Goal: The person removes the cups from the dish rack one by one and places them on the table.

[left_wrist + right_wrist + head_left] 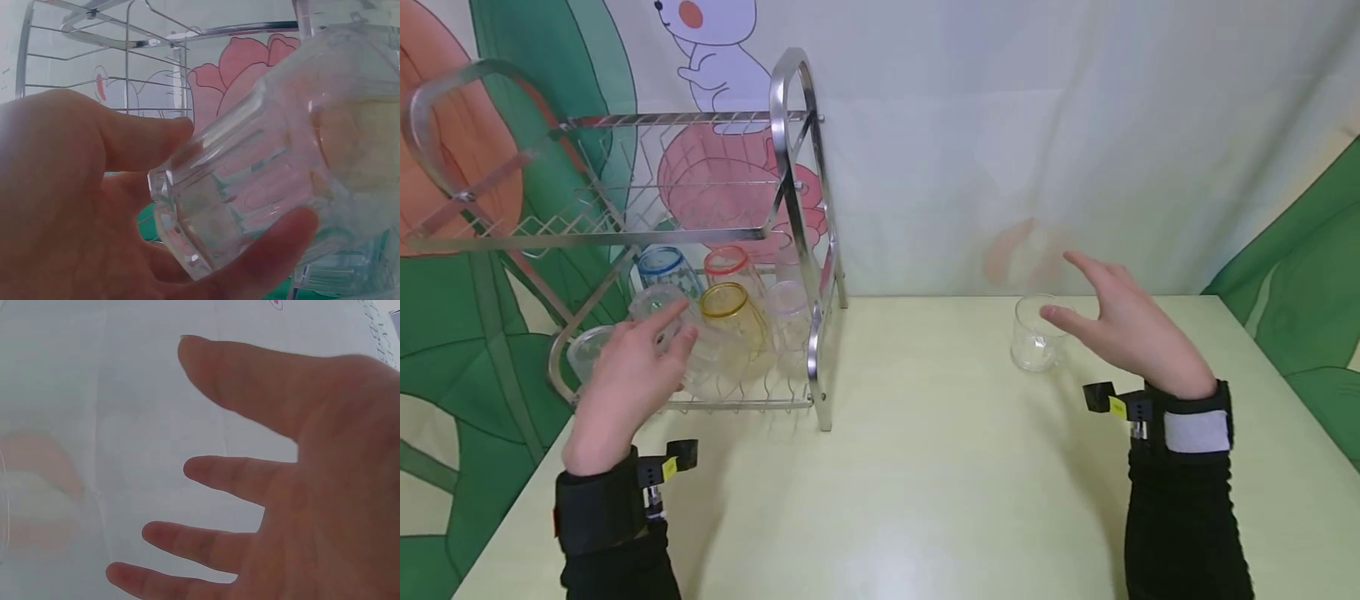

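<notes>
The left hand (634, 375) grips a tilted glass (250, 165); the spread, unladen right hand (1138, 329) has a tumbler (1032, 340) just leftward.

At least seven glasses (735, 321), one rack (587, 241)

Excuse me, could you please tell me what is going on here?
A person's left hand is holding a clear glass at a tilt by the lower shelf of a metal rack, where other glasses, including a yellow one, stand. The right hand, fingers spread and holding nothing, is near another clear glass, which stands on the table.
</notes>
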A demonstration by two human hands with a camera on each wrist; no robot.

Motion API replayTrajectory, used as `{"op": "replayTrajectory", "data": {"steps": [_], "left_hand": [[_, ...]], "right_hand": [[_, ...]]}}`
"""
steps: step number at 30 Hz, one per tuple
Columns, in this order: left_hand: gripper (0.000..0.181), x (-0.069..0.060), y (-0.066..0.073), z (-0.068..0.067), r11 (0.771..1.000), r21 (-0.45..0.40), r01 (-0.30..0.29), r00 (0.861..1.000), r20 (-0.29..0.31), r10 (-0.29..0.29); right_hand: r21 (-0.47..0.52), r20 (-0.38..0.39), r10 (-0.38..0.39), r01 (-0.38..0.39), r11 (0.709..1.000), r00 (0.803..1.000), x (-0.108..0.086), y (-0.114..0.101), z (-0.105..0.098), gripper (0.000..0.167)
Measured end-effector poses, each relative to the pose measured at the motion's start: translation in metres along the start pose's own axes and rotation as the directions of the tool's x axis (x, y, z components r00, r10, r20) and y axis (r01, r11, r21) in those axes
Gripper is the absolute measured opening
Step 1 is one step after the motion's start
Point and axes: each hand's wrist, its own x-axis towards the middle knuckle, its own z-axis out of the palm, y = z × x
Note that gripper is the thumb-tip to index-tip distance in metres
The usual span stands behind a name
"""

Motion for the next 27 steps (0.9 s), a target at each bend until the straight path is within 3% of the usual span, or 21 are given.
{"op": "replayTrajectory", "data": {"steps": [8,20,24,27], "left_hand": [[0.061,-0.004,0.006,-0.009,0.999,-0.052,0.0,0.999,0.052,0.003],[0.066,-0.007,0.008,-0.003,0.989,-0.148,0.014,0.997,0.08,-0.002],[0.068,-0.006,0.01,-0.002,0.978,-0.211,-0.005,0.994,0.105,0.028],[0.069,-0.003,0.012,-0.001,0.956,-0.293,-0.011,0.989,0.14,0.054]], "right_hand": [[0.003,-0.012,-0.052,0.052,0.999,0.999,-0.002,-0.009,-0.002,0.079],[0.051,0.001,-0.09,0.09,0.995,0.996,-0.014,-0.015,-0.001,0.077],[0.08,0.006,-0.075,0.074,0.994,0.997,-0.019,-0.017,0.001,0.08],[0.108,0.003,-0.057,0.056,0.993,0.998,-0.023,-0.018,0.001,0.083]]}}
